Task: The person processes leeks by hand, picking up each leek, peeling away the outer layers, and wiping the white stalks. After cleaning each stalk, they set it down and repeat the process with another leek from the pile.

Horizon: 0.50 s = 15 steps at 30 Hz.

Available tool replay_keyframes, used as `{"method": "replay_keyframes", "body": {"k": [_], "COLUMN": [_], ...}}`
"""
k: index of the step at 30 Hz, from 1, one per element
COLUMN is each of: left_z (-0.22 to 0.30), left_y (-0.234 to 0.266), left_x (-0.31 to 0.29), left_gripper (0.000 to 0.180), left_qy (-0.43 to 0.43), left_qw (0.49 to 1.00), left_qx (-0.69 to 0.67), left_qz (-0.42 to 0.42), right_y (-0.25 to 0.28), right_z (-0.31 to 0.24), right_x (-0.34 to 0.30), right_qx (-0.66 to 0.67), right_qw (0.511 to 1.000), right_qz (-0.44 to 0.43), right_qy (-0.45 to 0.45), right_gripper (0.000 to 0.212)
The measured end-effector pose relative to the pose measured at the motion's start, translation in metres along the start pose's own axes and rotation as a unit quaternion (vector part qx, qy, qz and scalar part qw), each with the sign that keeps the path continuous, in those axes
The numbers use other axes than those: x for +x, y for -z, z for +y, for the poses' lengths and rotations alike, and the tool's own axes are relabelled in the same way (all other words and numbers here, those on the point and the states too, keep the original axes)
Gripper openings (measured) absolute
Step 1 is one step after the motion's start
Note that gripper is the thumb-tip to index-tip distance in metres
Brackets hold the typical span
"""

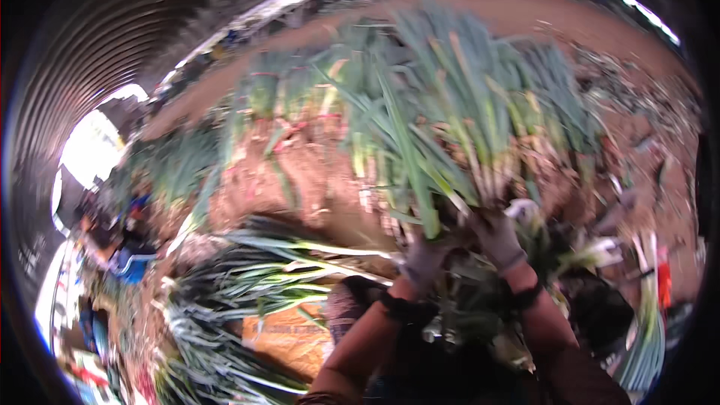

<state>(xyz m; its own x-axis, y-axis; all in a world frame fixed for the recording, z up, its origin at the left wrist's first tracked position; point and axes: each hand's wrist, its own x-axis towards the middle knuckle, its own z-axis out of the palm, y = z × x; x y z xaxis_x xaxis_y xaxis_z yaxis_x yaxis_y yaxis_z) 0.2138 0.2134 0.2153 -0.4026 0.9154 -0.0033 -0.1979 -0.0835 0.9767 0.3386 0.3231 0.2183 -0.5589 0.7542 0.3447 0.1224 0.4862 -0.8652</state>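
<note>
Both my hands wear pale gloves and work close together in front of me. My left hand (424, 256) is closed around the lower end of a long green onion (409, 151), whose leaves fan up and to the left. Beside it, my right hand (498, 241) is closed at the white end of a green onion stalk (456, 196); motion blur softens its fingers. Just beyond the hands stands a dense row of upright green onions (480, 97), with pale stalks at the bottom and blue-green tops.
Loose green onions (262, 266) lie in a heap at my left, beside an orange-yellow printed sack (289, 341). Tied bundles (262, 90) stand farther back on brown soil. Another person (112, 240) sits at the far left. A ribbed curved wall (82, 52) rises there.
</note>
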Motion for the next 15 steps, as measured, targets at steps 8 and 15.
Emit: {"method": "replay_keyframes", "body": {"k": [8, 15], "left_z": [0.027, 0.019], "left_y": [0.049, 0.014], "left_x": [-0.003, 0.022], "left_gripper": [0.016, 0.003], "left_qy": [-0.05, -0.048], "left_qw": [0.985, 0.979], "left_qx": [0.01, -0.083], "left_qz": [0.167, 0.18], "right_y": [0.044, 0.01], "right_z": [-0.012, -0.01], "right_x": [-0.01, -0.042], "right_qx": [-0.043, -0.237], "right_qw": [0.999, 0.957], "right_qz": [0.001, -0.04], "right_qy": [-0.021, 0.162], "right_gripper": [0.044, 0.017]}}
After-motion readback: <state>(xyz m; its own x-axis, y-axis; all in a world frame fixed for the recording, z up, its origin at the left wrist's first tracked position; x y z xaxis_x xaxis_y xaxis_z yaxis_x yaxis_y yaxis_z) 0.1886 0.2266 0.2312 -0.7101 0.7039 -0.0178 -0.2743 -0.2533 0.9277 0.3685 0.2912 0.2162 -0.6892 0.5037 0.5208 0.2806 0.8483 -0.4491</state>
